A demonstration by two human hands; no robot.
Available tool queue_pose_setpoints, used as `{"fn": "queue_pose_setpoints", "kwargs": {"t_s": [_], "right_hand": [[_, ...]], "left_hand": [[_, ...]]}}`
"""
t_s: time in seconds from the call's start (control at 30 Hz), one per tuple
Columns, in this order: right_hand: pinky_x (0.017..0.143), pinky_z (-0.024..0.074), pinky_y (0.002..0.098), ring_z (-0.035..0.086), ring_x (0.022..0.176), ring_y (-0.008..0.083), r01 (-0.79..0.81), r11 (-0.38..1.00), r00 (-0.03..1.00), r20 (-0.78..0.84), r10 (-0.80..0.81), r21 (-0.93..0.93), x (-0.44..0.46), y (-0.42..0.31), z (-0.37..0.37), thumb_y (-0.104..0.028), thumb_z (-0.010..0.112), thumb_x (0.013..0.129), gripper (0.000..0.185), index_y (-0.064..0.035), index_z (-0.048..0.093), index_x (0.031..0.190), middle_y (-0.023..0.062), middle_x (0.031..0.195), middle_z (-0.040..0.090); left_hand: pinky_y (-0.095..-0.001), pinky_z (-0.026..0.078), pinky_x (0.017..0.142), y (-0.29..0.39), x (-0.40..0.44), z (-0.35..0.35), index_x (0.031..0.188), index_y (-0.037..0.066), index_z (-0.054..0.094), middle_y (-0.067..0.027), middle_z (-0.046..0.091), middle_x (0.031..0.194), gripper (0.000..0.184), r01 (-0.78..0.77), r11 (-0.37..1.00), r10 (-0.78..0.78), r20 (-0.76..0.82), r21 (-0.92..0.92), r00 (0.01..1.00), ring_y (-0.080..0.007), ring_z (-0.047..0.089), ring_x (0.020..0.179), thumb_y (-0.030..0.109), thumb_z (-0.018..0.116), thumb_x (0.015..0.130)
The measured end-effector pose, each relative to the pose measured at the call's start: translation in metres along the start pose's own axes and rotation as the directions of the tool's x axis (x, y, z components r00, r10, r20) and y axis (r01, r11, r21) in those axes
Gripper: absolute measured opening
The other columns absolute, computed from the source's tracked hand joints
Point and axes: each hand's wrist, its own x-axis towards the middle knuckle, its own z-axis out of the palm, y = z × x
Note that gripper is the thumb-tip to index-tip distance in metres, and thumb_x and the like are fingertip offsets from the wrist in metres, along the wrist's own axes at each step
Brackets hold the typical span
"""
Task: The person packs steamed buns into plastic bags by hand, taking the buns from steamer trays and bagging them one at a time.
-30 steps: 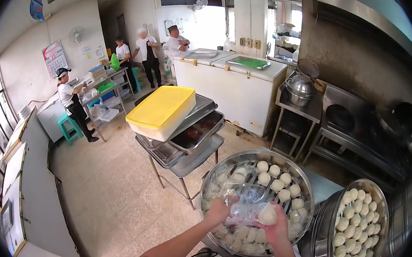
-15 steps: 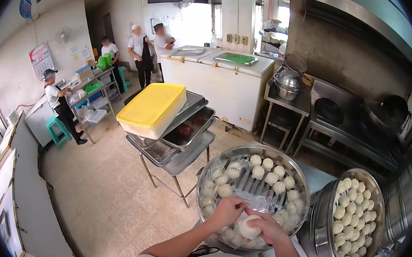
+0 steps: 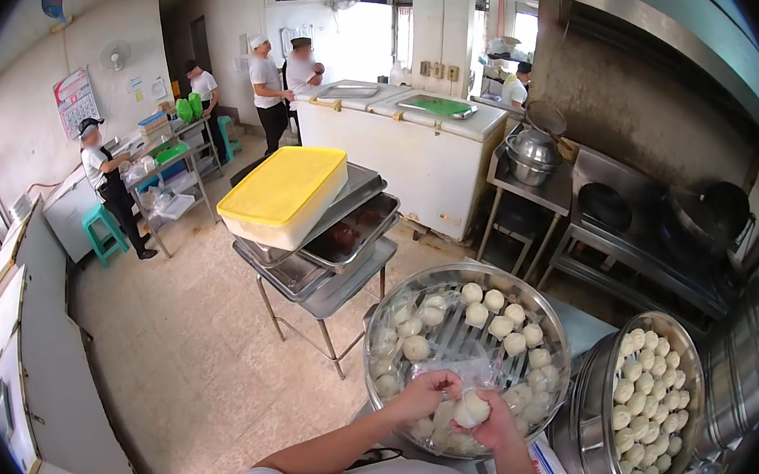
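My right hand is closed around a white bun above the near part of a round steel steamer tray. Just left of the bun is my left hand, its fingers pinched together; what they hold, if anything, is too small to make out. Clear plastic bags lie on the slats beyond my hands. Bagged buns line the tray's left and near sides, and unwrapped buns sit at its upper right.
A second steamer full of buns stands at the right. Ahead, a stand carries metal trays and a yellow-lidded tub. Farther back are a white chest freezer, a stove and several people.
The plastic spread between my hands a second ago is gone from there, and my hands have come closer together around the bun. A person in the background has stepped toward the freezer.
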Motion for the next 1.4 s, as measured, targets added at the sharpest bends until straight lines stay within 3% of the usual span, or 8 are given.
{"fn": "queue_pose_setpoints", "kwargs": {"t_s": [0.23,0.37,0.57,0.83,0.93,1.13,1.23,1.4], "right_hand": [[0.059,0.0580,0.0530,0.071,0.079,0.0391,0.220,0.930,0.974,-0.020,-0.224,0.294,-0.026,-0.015,0.038,-0.031,0.058,0.092,0.064,-0.0065,0.042,0.149,0.0145,0.126,0.066],[0.062,0.0596,0.0488,0.071,0.085,0.0321,0.355,0.927,0.921,-0.124,-0.370,-0.122,0.003,0.014,0.016,-0.021,0.055,0.095,0.050,-0.0067,0.047,0.142,0.0128,0.120,0.066],[0.075,0.0599,0.0434,0.070,0.094,0.0276,0.502,0.864,0.841,-0.262,-0.474,0.048,-0.002,0.009,0.045,-0.024,0.054,0.102,0.032,-0.0037,0.056,0.126,0.0112,0.111,0.068],[0.079,0.0582,0.0385,0.068,0.093,0.0244,0.481,0.829,0.873,-0.245,-0.422,0.284,0.023,0.006,0.020,-0.021,0.058,0.104,0.027,-0.0029,0.059,0.123,0.0088,0.109,0.068],[0.084,0.0567,0.0337,0.068,0.099,0.0217,0.592,0.796,0.696,-0.416,-0.585,-0.128,0.027,0.002,0.034,-0.014,0.064,0.101,0.033,0.0017,0.061,0.129,0.0099,0.116,0.068],[0.079,0.0568,0.0324,0.067,0.091,0.0175,0.607,0.672,0.682,-0.156,-0.715,-0.424,0.022,-0.004,0.021,-0.001,0.067,0.094,0.029,0.0052,0.063,0.122,0.0103,0.106,0.069],[0.085,0.0548,0.0327,0.067,0.102,0.0214,0.588,0.100,0.405,0.186,-0.895,-0.803,0.025,0.003,0.020,0.000,0.069,0.087,0.041,0.0047,0.065,0.127,0.0151,0.114,0.070],[0.082,0.0543,0.0400,0.070,0.093,0.0309,0.503,-0.001,0.486,0.284,-0.826,-0.864,0.004,-0.005,0.053,-0.003,0.068,0.085,0.027,0.0012,0.065,0.111,0.0159,0.103,0.071]], "left_hand": [[-0.0261,0.047,0.081,-0.025,0.003,0.006,0.106,0.005,0.066,0.0027,0.065,0.096,0.011,0.086,0.992,-0.084,-0.020,0.091,0.996,-0.0077,0.056,0.089,0.012,0.058,0.104],[-0.0273,0.049,0.077,0.025,-0.001,0.033,0.103,0.004,0.067,0.0026,0.066,0.095,0.011,0.109,0.991,-0.111,-0.026,-0.074,0.993,-0.0075,0.056,0.089,0.013,0.060,0.103],[-0.0370,0.051,0.075,0.021,0.002,0.026,0.097,0.003,0.067,-0.0103,0.067,0.092,0.007,-0.392,0.766,0.375,0.142,0.510,0.916,-0.0273,0.064,0.084,0.010,0.067,0.096],[-0.0449,0.048,0.085,0.017,0.002,0.043,0.093,0.004,0.064,-0.0128,0.065,0.091,0.011,-0.434,0.609,0.455,0.156,0.663,0.877,-0.0370,0.061,0.093,0.009,0.069,0.084],[-0.0462,0.049,0.086,-0.004,-0.001,0.056,0.094,0.004,0.064,-0.0123,0.065,0.092,0.013,-0.447,0.668,0.459,0.143,0.595,0.877,-0.0369,0.062,0.094,0.009,0.068,0.084],[-0.0463,0.053,0.084,0.040,-0.009,0.059,0.102,0.007,0.065,-0.0131,0.067,0.099,0.020,-0.315,0.635,0.419,0.028,0.705,0.908,-0.0366,0.065,0.094,0.013,0.069,0.084],[-0.0450,0.055,0.080,0.052,0.007,0.052,0.107,0.009,0.066,-0.0129,0.068,0.100,0.026,-0.198,0.593,0.392,-0.064,0.780,0.918,-0.0352,0.067,0.093,0.017,0.070,0.082],[-0.0445,0.055,0.077,0.058,0.019,0.042,0.099,0.008,0.068,-0.0135,0.070,0.095,0.022,-0.098,0.570,0.279,-0.080,0.816,0.957,-0.0353,0.069,0.091,0.019,0.070,0.081]]}}
